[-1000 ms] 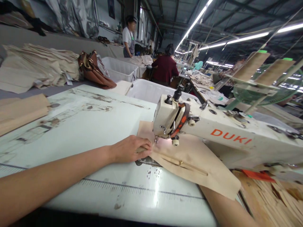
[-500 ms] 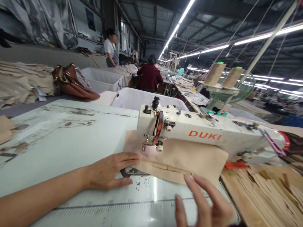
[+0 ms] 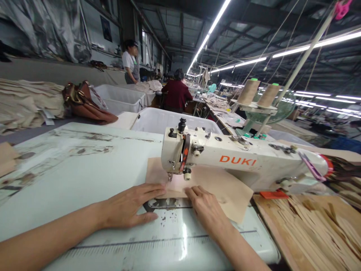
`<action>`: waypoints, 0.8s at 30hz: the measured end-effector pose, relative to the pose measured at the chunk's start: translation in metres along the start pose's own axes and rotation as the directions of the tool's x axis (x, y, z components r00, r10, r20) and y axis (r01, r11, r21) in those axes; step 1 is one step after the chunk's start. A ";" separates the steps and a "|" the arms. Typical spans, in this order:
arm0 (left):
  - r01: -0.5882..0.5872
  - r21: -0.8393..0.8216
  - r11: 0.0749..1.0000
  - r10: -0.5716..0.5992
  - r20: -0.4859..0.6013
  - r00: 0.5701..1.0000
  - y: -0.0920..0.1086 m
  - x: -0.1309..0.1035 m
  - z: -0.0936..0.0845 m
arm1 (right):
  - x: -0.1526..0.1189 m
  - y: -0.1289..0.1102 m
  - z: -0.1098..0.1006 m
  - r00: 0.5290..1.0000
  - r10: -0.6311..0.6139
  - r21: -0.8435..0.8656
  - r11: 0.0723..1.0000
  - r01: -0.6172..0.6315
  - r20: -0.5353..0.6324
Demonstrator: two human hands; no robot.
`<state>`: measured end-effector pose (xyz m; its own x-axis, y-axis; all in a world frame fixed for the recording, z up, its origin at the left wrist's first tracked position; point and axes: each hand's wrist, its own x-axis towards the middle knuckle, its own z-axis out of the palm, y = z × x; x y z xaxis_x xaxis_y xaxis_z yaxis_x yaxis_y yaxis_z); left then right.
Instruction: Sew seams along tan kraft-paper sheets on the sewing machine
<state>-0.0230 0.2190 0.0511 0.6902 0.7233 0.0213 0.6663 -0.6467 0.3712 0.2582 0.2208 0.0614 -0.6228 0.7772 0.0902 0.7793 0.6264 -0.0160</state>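
A white sewing machine (image 3: 210,156) with orange lettering stands over a beige piece of material (image 3: 225,188) on the pale green tabletop (image 3: 113,169). My left hand (image 3: 132,205) lies with its fingertips on the material's near left edge, just short of the needle area; its thumb is spread away over the tabletop. To the right of the needle, my right hand (image 3: 204,207) presses its fingertips on the material's near edge, the fingers bent and close together. Whether anything is between those fingers is hidden. The metal plate shows between my hands.
Beige strips (image 3: 310,226) lie on a board at the right. Two thread cones (image 3: 249,92) stand behind the machine. White bins (image 3: 172,116), a brown bag (image 3: 87,103) and stacked fabric (image 3: 28,99) are beyond the table. Two people (image 3: 176,92) are farther off.
My right hand has moved left and forward onto the material beside the needle. The brass-coloured strip seen on the material earlier no longer shows. The material's right part has shifted left. My left hand stays put.
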 end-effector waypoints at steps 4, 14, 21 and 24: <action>-0.059 -0.018 0.998 0.059 -0.029 0.998 -0.004 -0.003 0.001 | -0.016 -0.003 0.024 0.995 0.027 0.007 1.000 -0.026 -0.091; 0.060 0.068 0.996 -0.049 -0.153 0.987 0.010 0.006 0.036 | 0.006 0.060 0.015 0.989 -0.103 0.263 0.956 0.128 -0.105; 0.052 0.111 0.992 -0.036 -0.143 0.989 0.005 0.011 0.031 | 0.000 0.049 0.005 0.993 -0.020 0.112 0.993 0.033 -0.117; 0.041 0.120 0.992 -0.022 -0.157 0.987 0.003 0.012 0.035 | -0.006 0.040 -0.054 0.991 -0.040 0.090 0.995 0.051 -0.129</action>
<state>-0.0023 0.2172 0.0203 0.6225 0.7664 0.1585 0.7233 -0.6407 0.2573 0.2966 0.2375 0.1139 -0.6390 0.7375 0.2184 0.7368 0.6685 -0.1013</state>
